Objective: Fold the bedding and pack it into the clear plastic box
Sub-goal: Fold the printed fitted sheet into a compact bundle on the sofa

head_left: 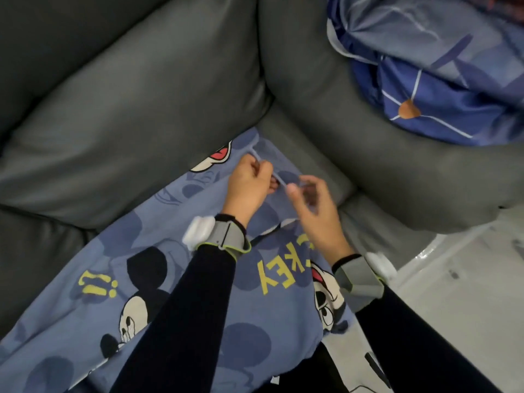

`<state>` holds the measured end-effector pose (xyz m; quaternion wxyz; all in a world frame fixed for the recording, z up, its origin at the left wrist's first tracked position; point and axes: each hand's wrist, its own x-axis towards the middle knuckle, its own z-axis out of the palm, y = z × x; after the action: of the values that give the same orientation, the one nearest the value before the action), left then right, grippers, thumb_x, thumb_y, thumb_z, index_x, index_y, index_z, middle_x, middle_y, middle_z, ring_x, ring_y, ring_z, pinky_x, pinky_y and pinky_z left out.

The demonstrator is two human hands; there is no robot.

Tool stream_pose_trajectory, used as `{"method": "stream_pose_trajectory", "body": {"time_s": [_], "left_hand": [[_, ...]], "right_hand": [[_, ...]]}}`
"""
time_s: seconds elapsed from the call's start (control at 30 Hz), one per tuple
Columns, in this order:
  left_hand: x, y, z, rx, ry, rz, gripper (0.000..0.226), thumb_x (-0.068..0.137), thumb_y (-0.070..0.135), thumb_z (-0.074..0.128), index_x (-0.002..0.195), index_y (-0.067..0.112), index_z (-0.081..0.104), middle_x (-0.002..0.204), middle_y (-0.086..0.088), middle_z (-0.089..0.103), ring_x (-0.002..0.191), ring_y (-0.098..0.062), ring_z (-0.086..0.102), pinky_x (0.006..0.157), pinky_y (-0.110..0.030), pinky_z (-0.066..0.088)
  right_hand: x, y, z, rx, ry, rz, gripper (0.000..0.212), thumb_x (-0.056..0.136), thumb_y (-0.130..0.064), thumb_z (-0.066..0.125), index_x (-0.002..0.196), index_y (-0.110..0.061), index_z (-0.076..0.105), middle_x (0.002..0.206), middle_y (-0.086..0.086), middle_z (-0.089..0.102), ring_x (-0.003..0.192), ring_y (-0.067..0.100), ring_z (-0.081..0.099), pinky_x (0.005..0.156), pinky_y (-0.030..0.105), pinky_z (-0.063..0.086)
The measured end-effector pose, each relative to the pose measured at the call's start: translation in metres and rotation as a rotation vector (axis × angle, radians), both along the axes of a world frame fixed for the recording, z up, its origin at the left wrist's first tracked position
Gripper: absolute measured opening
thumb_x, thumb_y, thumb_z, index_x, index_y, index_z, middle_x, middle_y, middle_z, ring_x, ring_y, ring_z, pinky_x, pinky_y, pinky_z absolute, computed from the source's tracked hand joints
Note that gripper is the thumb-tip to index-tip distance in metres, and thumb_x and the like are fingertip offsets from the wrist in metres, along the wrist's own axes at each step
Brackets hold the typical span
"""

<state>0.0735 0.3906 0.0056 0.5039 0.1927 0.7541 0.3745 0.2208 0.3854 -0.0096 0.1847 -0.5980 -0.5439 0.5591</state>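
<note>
Both left hand and right hand fingers pinch bedding tie stretched between.

We see dim, soft light; glare streaks the floor at four o'clock, the right hand looks blurred, edges bow.

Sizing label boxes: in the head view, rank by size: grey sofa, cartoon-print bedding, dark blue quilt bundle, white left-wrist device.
grey leather sofa
blue cartoon-print bedding
dark blue quilt bundle (cropped)
white left-wrist device
</note>
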Motion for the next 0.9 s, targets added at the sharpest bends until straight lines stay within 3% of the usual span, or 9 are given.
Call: {"method": "stream_pose_trajectory", "body": {"time_s": [0.07,0.17,0.27,0.37,0.47,0.57,0.67,0.8,0.9], "left_hand": [[0.002,0.014,-0.003,-0.021,-0.032,-0.103,0.014,0.097,0.014,0.045,0.085,0.007,0.046,0.070,-0.007,0.061,0.064,-0.015,0.063,0.067,-0.029,0.059],[0.000,0.022,-0.023,-0.054,0.239,-0.380,0.016,0.098,0.019,0.046,0.093,0.006,0.053,0.087,-0.014,0.065,0.082,-0.026,0.063,0.074,-0.037,0.051],[-0.013,0.028,-0.044,0.099,0.670,-0.703,0.030,0.090,0.001,0.044,0.118,0.008,0.055,0.122,-0.012,0.058,0.112,-0.032,0.052,0.091,-0.040,0.042],[-0.017,0.044,-0.048,0.199,0.704,-1.142,0.064,0.073,-0.011,0.045,0.130,0.017,0.050,0.139,0.000,0.049,0.128,-0.025,0.038,0.103,-0.037,0.032],[-0.019,0.055,-0.056,0.043,0.965,-1.550,0.048,0.081,0.003,0.053,0.126,0.019,0.052,0.130,0.000,0.055,0.126,-0.023,0.039,0.103,-0.036,0.025],[-0.037,0.066,-0.055,-0.191,1.283,-1.578,0.032,0.096,0.015,0.040,0.125,0.019,0.054,0.129,0.001,0.054,0.127,-0.024,0.036,0.107,-0.036,0.021],[-0.052,0.085,-0.045,-0.235,1.478,-1.479,0.033,0.098,0.019,0.036,0.124,0.019,0.057,0.130,0.000,0.054,0.127,-0.025,0.033,0.110,-0.037,0.019],[-0.066,0.119,-0.034,-0.184,1.494,-1.329,0.028,0.094,0.012,0.045,0.111,0.013,0.066,0.113,-0.011,0.063,0.122,-0.030,0.038,0.109,-0.047,0.023],[-0.057,0.129,-0.031,-0.316,1.327,-1.296,0.032,0.097,0.006,0.042,0.123,0.003,0.059,0.125,-0.018,0.056,0.123,-0.035,0.042,0.096,-0.045,0.039]], "right_hand": [[0.004,-0.013,0.000,-0.272,0.045,0.128,0.042,0.079,-0.051,0.069,0.109,-0.029,0.050,0.094,-0.022,0.056,0.081,-0.011,0.055,0.069,0.011,0.045],[0.016,-0.023,-0.024,-0.266,-0.117,0.104,0.024,0.089,-0.042,0.061,0.084,-0.020,0.055,0.067,-0.007,0.056,0.058,0.009,0.052,0.055,0.027,0.043],[0.027,-0.025,-0.043,-0.336,-0.054,-0.100,0.077,0.078,-0.074,0.049,0.091,0.002,0.054,0.087,0.031,0.064,0.079,0.049,0.061,0.069,0.060,0.053],[0.034,-0.028,-0.026,-0.383,-0.011,-0.099,0.072,0.083,-0.069,0.049,0.086,0.003,0.056,0.086,0.033,0.062,0.071,0.043,0.061,0.067,0.053,0.051],[0.057,-0.042,-0.034,-0.339,-0.124,-0.092,0.037,0.099,-0.041,0.044,0.084,-0.012,0.063,0.076,0.007,0.070,0.072,0.024,0.066,0.067,0.036,0.053],[0.071,-0.044,-0.046,-0.387,-0.163,-0.090,0.039,0.099,-0.043,0.041,0.098,-0.014,0.068,0.089,0.007,0.074,0.090,0.023,0.069,0.081,0.036,0.053],[0.061,-0.034,-0.036,-0.506,0.038,-0.243,0.027,0.101,-0.034,0.043,0.090,-0.016,0.061,0.082,0.017,0.072,0.079,0.027,0.072,0.080,0.046,0.058],[0.058,-0.019,-0.032,-0.541,0.138,-0.277,0.026,0.099,-0.028,0.048,0.099,-0.005,0.060,0.091,0.011,0.073,0.069,0.017,0.071,0.063,0.031,0.059],[0.064,-0.004,-0.042,-0.562,0.055,-0.278,0.025,0.093,-0.026,0.060,0.094,-0.001,0.059,0.092,0.020,0.069,0.069,0.022,0.069,0.063,0.032,0.058]]}}
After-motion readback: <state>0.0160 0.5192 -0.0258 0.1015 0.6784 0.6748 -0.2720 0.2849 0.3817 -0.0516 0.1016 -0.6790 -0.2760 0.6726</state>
